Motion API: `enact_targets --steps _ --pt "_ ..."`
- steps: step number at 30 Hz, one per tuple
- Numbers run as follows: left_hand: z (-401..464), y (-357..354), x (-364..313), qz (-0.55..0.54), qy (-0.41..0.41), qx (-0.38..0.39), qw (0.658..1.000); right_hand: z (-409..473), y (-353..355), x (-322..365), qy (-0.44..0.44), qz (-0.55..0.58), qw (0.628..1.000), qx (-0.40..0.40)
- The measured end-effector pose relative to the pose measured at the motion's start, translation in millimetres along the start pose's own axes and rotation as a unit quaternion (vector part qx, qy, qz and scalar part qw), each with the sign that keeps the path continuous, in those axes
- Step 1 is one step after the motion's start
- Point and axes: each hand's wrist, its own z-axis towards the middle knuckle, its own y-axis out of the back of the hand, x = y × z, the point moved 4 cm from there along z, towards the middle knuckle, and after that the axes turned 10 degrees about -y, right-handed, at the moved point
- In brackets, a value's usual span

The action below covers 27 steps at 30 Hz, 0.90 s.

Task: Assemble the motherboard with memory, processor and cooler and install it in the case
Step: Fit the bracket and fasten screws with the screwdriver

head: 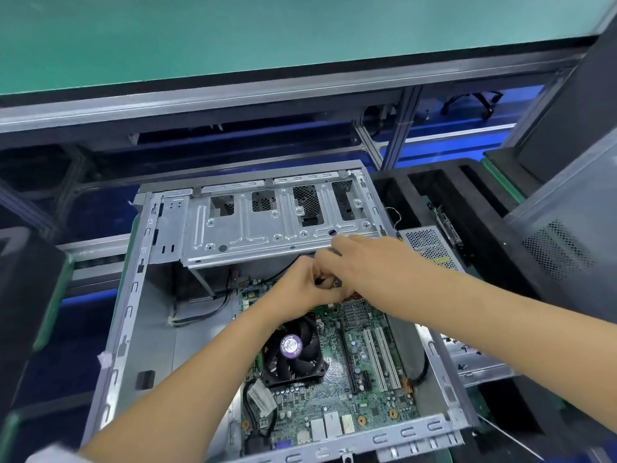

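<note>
The open grey metal case point(133, 329) lies on its side in front of me. The green motherboard point(337, 389) sits inside it, with the black cooler fan point(293, 354) mounted on its left part. Both hands meet at the board's far edge, under the drive cage point(260, 225). My left hand point(307, 282) has its fingers curled and pinches a small dark connector or cable end. My right hand point(364, 259) reaches in from the right with fingers stretched over the same spot; what its fingertips touch is hidden. A black cable point(287, 267) runs down to the hands.
A perforated power supply point(430, 245) lies right of the case in black foam packing point(434, 185). A second grey case panel point(567, 235) stands at the right. Black foam point(26, 295) borders the left. An aluminium frame rail point(233, 98) crosses behind.
</note>
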Motion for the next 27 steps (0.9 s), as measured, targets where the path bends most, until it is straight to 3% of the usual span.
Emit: enact_targets --steps 6,11,18,22,27 --pt "0.9 -4.7 -8.1 -0.025 -0.033 -0.009 0.999 12.4 -0.1 -0.1 -0.045 -0.049 0.998 0.013" --pt "0.2 1.8 -2.6 0.004 -0.010 0.026 1.000 -0.1 -0.2 -1.9 -0.007 0.023 0.999 0.026" --pt "0.4 -5.3 -5.3 -0.022 -0.021 0.009 1.000 3.9 4.1 -5.7 -0.062 -0.038 0.997 0.032" --pt "-0.6 -2.6 -2.4 -0.001 -0.007 0.032 0.999 -7.6 2.9 -3.6 0.023 0.005 0.998 0.050" --pt "-0.9 -2.0 -3.7 0.021 -0.006 -0.055 0.998 5.9 9.0 4.6 0.017 -0.069 0.997 -0.017"
